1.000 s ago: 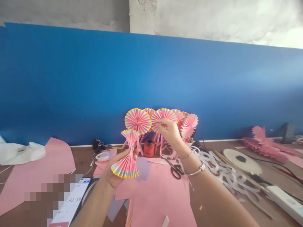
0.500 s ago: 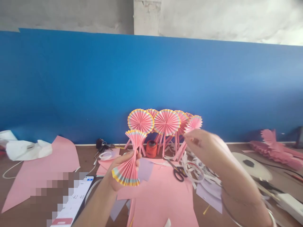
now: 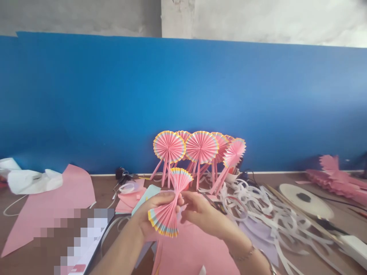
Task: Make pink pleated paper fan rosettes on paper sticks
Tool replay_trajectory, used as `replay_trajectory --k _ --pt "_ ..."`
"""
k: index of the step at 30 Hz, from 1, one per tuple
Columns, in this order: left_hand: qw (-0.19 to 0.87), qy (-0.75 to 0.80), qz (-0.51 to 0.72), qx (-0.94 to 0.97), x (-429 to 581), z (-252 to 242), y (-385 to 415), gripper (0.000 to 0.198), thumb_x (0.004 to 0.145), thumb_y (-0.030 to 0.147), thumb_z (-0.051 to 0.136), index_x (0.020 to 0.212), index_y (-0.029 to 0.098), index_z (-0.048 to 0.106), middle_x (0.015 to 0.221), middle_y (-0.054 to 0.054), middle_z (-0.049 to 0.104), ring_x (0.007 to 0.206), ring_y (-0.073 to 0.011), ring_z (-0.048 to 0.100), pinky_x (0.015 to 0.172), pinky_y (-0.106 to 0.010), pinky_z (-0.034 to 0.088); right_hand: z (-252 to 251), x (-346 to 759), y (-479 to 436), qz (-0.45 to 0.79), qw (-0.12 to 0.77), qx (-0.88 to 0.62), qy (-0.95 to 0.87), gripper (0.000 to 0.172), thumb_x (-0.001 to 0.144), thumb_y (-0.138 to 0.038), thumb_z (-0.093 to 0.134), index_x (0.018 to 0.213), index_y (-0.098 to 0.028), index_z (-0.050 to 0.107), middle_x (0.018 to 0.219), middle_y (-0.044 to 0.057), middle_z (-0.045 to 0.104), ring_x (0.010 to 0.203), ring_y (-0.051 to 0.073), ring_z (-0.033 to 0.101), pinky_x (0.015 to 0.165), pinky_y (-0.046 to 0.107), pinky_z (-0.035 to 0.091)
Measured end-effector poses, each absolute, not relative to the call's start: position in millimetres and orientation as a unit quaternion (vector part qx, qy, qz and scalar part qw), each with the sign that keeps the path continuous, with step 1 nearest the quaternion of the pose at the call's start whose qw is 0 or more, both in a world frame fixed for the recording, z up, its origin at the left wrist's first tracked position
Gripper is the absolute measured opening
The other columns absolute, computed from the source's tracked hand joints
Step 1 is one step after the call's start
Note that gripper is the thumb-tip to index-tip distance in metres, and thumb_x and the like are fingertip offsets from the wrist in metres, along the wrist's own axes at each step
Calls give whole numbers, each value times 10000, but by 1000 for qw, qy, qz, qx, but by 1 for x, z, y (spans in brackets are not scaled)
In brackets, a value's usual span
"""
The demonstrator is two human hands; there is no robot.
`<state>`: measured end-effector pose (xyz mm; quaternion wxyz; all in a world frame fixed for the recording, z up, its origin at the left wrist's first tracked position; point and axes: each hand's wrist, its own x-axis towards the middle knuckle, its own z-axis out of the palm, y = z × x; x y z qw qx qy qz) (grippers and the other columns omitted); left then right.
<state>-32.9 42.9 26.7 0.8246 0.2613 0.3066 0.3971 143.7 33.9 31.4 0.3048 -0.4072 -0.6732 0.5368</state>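
Observation:
A pleated pink paper fan (image 3: pixel 181 184) with a yellow and pale blue striped edge is spread at both ends and pinched narrow in the middle. My left hand (image 3: pixel 150 212) is closed around that narrow middle, and the fan tilts in its grip. Close by on the right, my right hand (image 3: pixel 205 214) has its fingers bent, with a gap between thumb and forefinger. Its fingertips are at the fan's waist; whether they touch it I cannot tell. Pink paper sheets (image 3: pixel 197 248) lie beneath both hands.
Several round paper fans on pink sticks (image 3: pixel 201 147) stand against the blue partition (image 3: pixel 129 95). Curled white strips (image 3: pixel 258 198) and a glue gun (image 3: pixel 349 244) lie at right, a phone (image 3: pixel 96 240) at left. Pink pleated paper (image 3: pixel 329 173) rests far right.
My right hand has come down and left from beside the standing fans to the held fan. My left hand has shifted the fan slightly right and down.

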Motion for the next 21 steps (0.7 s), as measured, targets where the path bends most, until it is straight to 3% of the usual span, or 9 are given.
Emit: replay_trajectory --k 2,5,8,12,16,18,21 --pt "812 339 399 258 -34 26 46 79 782 147 650 760 79 684 711 -60 685 576 -115 638 564 -211 502 31 148 35 452 294 -491 -684 361 752 -178 543 1108 -189 603 802 6 636 606 114 562 551 225 431" --pt "783 394 400 269 -35 21 50 79 721 169 711 749 101 684 686 -54 686 597 -138 640 577 -241 503 34 159 36 332 295 -553 -705 165 774 -201 520 839 -167 667 603 -23 546 545 107 467 503 220 336" --pt "751 412 391 336 -34 13 52 153 649 229 766 712 116 684 658 -55 681 609 -160 627 580 -267 492 36 165 35 278 281 -559 -729 173 776 -208 507 668 -177 639 555 -29 530 522 102 432 498 224 295" --pt "677 434 388 450 -29 11 51 209 675 320 730 661 115 691 637 -50 661 580 -145 577 569 -255 444 37 165 31 220 263 -567 -749 180 755 -172 498 618 -187 613 525 -35 520 508 101 429 509 223 282" --pt "533 483 400 567 -23 20 46 267 769 277 600 540 148 647 480 10 561 498 -120 508 531 -231 389 41 164 26 154 251 -569 -768 177 759 -148 490 643 -198 614 540 -29 540 512 109 448 521 221 281" --pt "473 531 397 580 -20 22 43 211 764 257 585 595 161 668 480 18 573 471 -127 505 491 -232 367 44 162 21 122 242 -563 -781 179 768 -136 488 655 -199 612 570 -23 559 517 110 461 523 220 279" --pt "397 583 399 586 -16 20 42 145 760 262 587 787 180 703 699 -16 697 576 -167 592 484 -239 377 46 159 14 73 229 -565 -790 185 773 -108 482 663 -195 602 617 -9 578 541 115 495 523 222 273"
